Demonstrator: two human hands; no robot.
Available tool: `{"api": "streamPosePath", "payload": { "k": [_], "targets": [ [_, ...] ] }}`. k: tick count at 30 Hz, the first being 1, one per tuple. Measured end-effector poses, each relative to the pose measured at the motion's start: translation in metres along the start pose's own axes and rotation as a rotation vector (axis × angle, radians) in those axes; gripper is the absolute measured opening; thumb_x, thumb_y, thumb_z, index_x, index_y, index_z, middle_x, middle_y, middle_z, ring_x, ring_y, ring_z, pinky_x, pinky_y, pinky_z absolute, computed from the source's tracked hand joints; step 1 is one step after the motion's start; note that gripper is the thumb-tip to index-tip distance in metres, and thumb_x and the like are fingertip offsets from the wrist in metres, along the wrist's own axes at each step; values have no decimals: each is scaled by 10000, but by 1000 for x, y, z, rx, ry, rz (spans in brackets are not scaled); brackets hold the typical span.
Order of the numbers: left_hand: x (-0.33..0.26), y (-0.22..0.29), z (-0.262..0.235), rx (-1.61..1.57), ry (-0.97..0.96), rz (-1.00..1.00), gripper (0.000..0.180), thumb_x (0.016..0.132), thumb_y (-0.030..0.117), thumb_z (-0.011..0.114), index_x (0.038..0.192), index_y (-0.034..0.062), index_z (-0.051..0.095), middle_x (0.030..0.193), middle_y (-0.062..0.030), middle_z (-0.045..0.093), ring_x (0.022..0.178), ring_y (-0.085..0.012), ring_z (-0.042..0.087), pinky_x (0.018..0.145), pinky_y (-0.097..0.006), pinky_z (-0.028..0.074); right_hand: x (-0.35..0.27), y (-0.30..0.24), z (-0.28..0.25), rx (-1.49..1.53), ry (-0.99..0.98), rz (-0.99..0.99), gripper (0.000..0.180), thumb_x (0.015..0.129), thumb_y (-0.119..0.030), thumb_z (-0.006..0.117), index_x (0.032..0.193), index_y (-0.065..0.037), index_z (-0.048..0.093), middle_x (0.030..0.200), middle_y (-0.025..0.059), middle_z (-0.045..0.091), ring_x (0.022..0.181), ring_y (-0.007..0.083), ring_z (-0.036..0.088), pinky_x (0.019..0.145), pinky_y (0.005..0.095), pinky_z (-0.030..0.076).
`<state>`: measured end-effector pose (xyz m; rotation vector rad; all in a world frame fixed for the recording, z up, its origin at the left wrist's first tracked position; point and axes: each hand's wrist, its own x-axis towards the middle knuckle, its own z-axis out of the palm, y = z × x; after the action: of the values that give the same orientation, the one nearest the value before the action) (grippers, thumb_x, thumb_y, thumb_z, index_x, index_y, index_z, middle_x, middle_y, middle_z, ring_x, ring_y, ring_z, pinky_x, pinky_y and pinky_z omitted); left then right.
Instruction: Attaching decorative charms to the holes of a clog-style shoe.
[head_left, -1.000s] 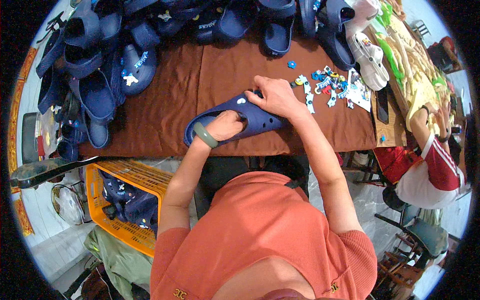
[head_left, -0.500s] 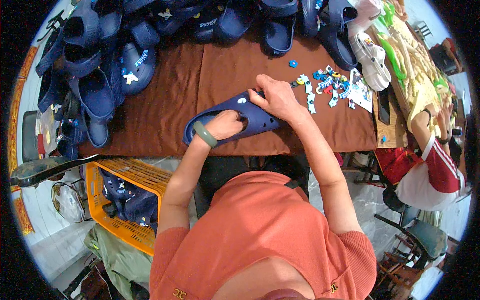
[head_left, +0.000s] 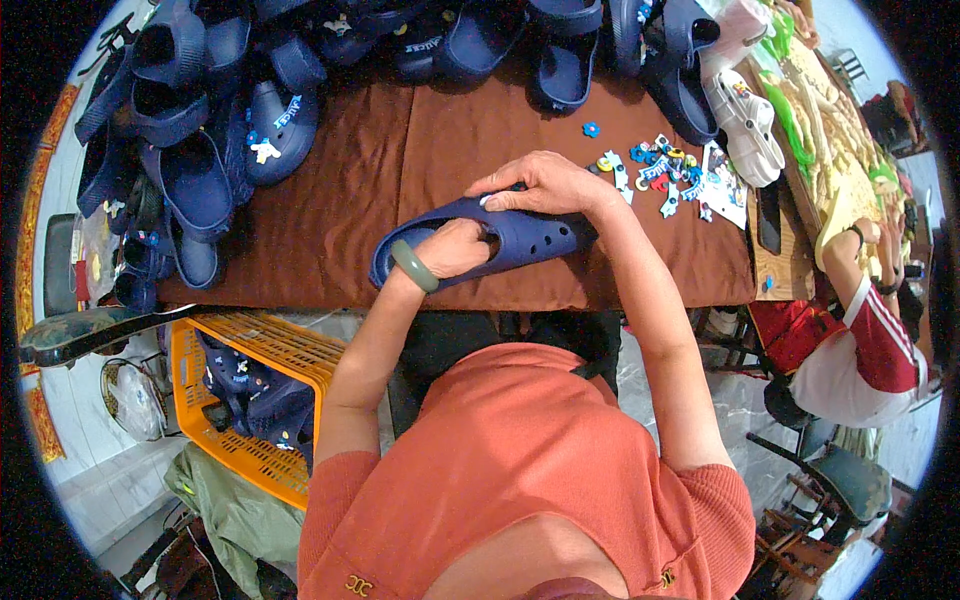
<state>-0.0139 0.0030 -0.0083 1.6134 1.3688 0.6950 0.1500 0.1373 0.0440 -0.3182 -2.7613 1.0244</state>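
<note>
A navy clog (head_left: pixel 520 248) lies on its side across the brown cloth in front of me, holes along its toe part. My left hand (head_left: pixel 452 250), with a green bangle at the wrist, reaches into the foot opening with bent knuckles; its fingertips are hidden inside. On the clog's far edge, my right hand (head_left: pixel 548 186) grips the upper, thumb pressed beside a small white charm (head_left: pixel 487 201). Right of that hand lies a pile of small colourful shoe charms (head_left: pixel 668 170), with a single blue flower charm (head_left: pixel 591 130) apart from it.
More navy clogs (head_left: pixel 190 185) are heaped along the table's left and far sides. A white clog (head_left: pixel 745 130) and a phone (head_left: pixel 768 218) lie at the right. An orange crate (head_left: pixel 250 350) holding clogs stands below left. Another person's arm (head_left: pixel 850 260) works at the right-hand table.
My right hand has slid left along the clog's far edge, its thumb now beside the white charm. More of the toe's holes show. My left hand stays inside the clog.
</note>
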Motion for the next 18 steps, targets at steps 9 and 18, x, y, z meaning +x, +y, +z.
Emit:
{"api": "streamPosePath", "payload": {
  "k": [9,18],
  "targets": [
    [-4,0,-1,97,-30,-7,283,802,178,505,897,-45,650,926,-280,645,888,-423,621,795,-456,478,-7,-15,28,33,302,-22,256,902,-336,596,867,-94,674,843,123,684,815,347,648,708,442,506],
    [-2,10,-6,127,-54,-62,281,795,171,505,886,-51,651,912,-272,649,887,-413,624,789,-455,476,-2,-19,14,22,126,167,341,883,-441,617,933,-103,603,788,131,660,749,352,641,652,449,485]
  ]
}}
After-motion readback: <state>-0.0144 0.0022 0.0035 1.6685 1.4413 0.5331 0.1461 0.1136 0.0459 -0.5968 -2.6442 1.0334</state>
